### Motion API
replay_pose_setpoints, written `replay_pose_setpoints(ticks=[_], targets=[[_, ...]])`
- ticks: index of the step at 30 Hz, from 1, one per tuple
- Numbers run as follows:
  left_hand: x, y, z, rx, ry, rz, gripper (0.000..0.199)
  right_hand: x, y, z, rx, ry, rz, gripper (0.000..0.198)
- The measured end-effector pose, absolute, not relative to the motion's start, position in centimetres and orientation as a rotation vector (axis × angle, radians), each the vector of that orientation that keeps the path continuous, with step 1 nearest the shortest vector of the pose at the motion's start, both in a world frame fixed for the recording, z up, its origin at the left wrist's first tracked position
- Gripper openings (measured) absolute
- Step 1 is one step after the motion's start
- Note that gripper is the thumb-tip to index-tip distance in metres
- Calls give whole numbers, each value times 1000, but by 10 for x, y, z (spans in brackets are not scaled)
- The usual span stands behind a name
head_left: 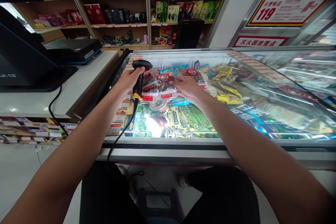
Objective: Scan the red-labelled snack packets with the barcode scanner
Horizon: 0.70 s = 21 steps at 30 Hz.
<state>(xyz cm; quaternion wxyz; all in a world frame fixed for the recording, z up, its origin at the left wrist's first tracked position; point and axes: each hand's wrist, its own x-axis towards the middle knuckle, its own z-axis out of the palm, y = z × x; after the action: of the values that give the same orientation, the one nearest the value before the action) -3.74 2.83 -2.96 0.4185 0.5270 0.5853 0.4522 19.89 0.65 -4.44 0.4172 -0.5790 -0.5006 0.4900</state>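
Note:
My left hand (127, 83) is wrapped round the handle of a black barcode scanner (138, 85) with a yellow end, held over the left part of a chest freezer (168, 154). From its lower end a black cable runs down past the freezer's front edge. My right hand (186, 86) pinches the edge of a clear snack packet (165, 85) with red-and-white labels and dark contents. Similar packets (150, 81) lie to its left, close to the scanner, and another packet (193, 72) lies just beyond my right hand. The fingertips of my left hand are partly hidden behind the scanner.
Under the glass are yellow bags (228, 89), green bags (195, 115) and a round-lidded tub (159, 105). A white counter (86, 77) with a black scale (72, 49) and a dark monitor stands at left. Behind are stocked shelves (119, 26). A stool (159, 199) is below.

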Motion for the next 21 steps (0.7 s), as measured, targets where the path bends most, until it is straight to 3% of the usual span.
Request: replay_pose_setpoints(ticks=[2, 4, 9, 13, 21], targets=[[-38, 26, -27, 1454, 1509, 1223, 43, 201, 8, -41, -1431, -1209, 1300, 16], [-34, 21, -22, 1517, 1475, 1294, 39, 208, 13, -38, -1446, -1183, 1249, 11], [-11, -8, -11, 1397, 1098, 1148, 42, 232, 29, -33, -1346, -1138, 882, 14], [7, -31, -12, 1359, 939, 1003, 45, 237, 31, -28, -1103, -1028, 910, 18], [10, -45, -7, 1385, 830, 864, 46, 234, 38, -39, -1067, -1047, 867, 16]])
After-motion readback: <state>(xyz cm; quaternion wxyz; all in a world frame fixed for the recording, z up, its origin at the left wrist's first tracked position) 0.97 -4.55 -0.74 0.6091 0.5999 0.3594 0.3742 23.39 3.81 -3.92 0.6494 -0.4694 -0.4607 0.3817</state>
